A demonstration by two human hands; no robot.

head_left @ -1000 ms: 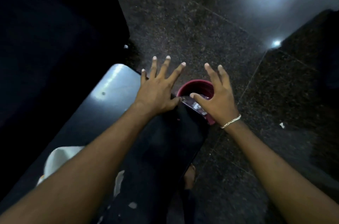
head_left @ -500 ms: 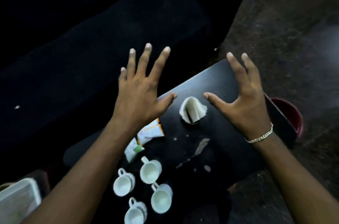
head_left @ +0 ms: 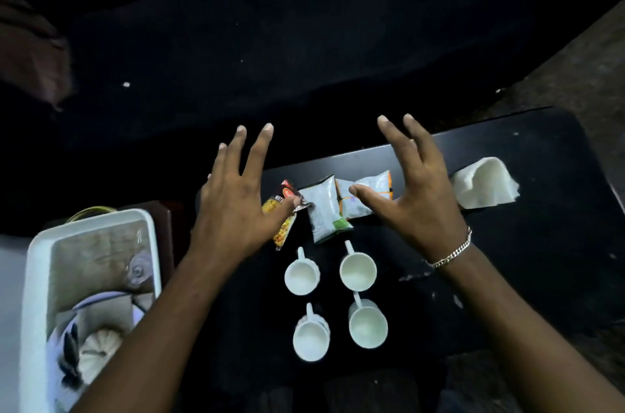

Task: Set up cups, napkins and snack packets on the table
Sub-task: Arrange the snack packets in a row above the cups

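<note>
On the dark worktop, four white cups stand upright in two rows of two, mouths up, each handle pointing away from the person. Just beyond them lie three snack packets side by side. The red and yellow one lies with its long axis running from the person outward, its top tilted a little right. The white and green one lies much the same way. The white and orange one lies crosswise, left to right. A crumpled white napkin sits to the right of the packets, apart from them.

Both hands hover over the packets, fingers spread wide and holding nothing. The left hand covers part of the red and yellow packet; the right hand, with a chain bracelet at the wrist, covers the right end of the orange one.

Left of the worktop stands a white tray holding a patterned plate and a ribbed white object; the forearm hides the rest.
</note>
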